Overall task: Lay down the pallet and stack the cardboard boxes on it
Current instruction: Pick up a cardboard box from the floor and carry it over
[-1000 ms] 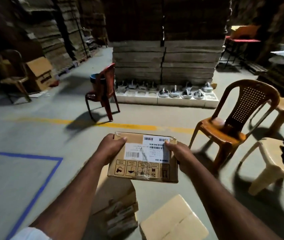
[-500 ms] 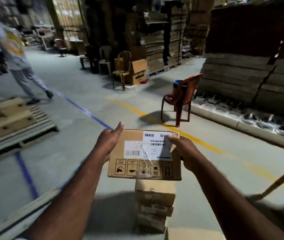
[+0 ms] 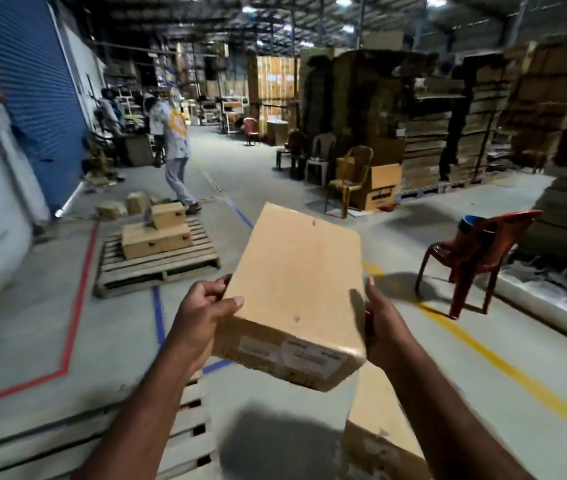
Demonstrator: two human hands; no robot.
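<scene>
Two hands are holding one cardboard box [image 3: 296, 282] at the centre of view: the left hand [image 3: 202, 317] is curling round its 9 o'clock edge, the right hand [image 3: 384, 327] is clasping its 3 o'clock side. Below the forearms, at 7 o'clock, a near pallet [image 3: 50, 448] is lying flat. At 10 o'clock a far pallet [image 3: 157, 268] is carrying stacked boxes [image 3: 157, 235] — and a red chair [image 3: 483, 251] is standing at 3 o'clock.

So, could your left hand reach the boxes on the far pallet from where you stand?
Probably not: both the left hand and right hand grip a box, and the far pallet with its boxes lies well ahead across the floor.
</scene>
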